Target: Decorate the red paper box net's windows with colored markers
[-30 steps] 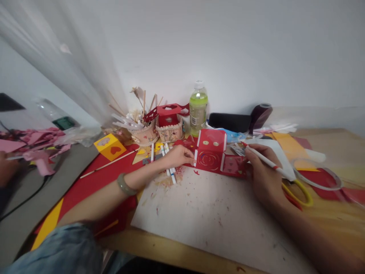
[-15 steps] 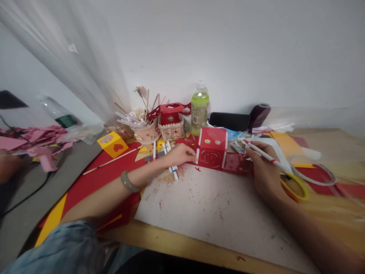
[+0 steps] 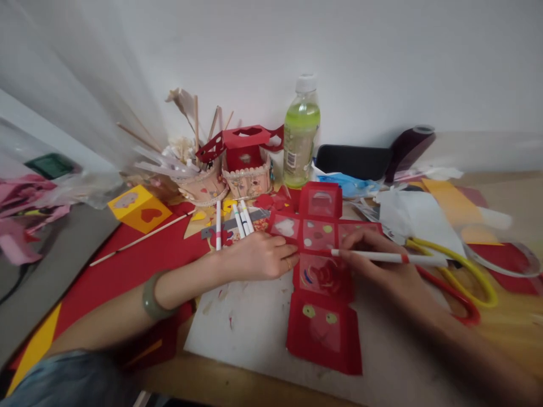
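A red paper cut-out (image 3: 322, 277), shaped like an unfolded box with decorated square panels, lies flat on a white sheet (image 3: 254, 333). My left hand (image 3: 258, 257) rests on the cut-out's left panel, fingers lying flat, holding it down. My right hand (image 3: 382, 265) grips a white marker pen with a red band (image 3: 388, 258), held sideways with its tip over the middle panels. A green bangle is on my left wrist.
Several white markers (image 3: 240, 217) lie behind my left hand. A green drink bottle (image 3: 300, 133), red paper basket (image 3: 248, 161), stick-filled pot (image 3: 197, 181) and yellow cube (image 3: 136, 207) stand at the back. Yellow and red scissors (image 3: 462, 277) lie right. Pink scraps are at far left.
The red cut-out has been pulled toward me and now lies unfolded flat. Both hands came closer together over it. The view has moved nearer to the table.
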`<state>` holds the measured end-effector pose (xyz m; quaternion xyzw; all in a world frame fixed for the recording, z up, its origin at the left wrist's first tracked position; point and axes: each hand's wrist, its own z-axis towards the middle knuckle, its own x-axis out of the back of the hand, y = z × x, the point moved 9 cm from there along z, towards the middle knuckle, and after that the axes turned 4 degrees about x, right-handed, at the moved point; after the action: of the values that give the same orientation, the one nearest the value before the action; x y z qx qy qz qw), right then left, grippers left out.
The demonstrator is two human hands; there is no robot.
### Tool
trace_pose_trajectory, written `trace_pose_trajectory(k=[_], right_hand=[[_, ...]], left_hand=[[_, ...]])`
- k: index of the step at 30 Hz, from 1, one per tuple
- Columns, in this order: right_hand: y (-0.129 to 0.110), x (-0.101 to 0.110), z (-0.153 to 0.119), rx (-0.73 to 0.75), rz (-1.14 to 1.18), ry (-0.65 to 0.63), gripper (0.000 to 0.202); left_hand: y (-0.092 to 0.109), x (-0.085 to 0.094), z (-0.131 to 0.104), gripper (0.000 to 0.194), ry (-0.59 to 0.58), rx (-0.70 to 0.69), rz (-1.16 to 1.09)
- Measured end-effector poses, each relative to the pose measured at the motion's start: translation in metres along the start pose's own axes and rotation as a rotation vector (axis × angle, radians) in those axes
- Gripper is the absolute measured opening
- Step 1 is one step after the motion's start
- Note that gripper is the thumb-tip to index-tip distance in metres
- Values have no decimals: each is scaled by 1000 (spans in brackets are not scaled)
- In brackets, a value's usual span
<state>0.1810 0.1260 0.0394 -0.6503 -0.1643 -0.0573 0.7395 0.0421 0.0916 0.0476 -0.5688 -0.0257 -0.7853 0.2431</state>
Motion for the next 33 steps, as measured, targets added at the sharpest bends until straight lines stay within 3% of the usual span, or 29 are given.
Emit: trace_pose_trajectory(k=[4, 11, 21, 24, 28, 30, 33], right_hand=[[-3, -19, -1, -26, -14, -122, 18], [6, -27, -1, -52, -101, -257, 20], [12, -21, -6, -89, -54, -251, 21], [15, -14, -3, -66, -7, -162, 22], [19, 11, 1, -61, 76, 96, 21], [24, 22, 0, -70, 168, 204, 20], [28, 31, 0, -71, 257, 269, 16]], left_hand=[[6, 4, 0, 21, 35, -66, 39], [7, 6, 1, 25, -16, -71, 19], [10, 8, 1, 30, -37, -83, 44], [9, 6, 1, 26, -35, -75, 17], [-3, 12, 2, 23, 0, -1, -83], [-19, 29, 3, 25, 104, 102, -218], [-55, 49, 2, 37, 233, 405, -511]])
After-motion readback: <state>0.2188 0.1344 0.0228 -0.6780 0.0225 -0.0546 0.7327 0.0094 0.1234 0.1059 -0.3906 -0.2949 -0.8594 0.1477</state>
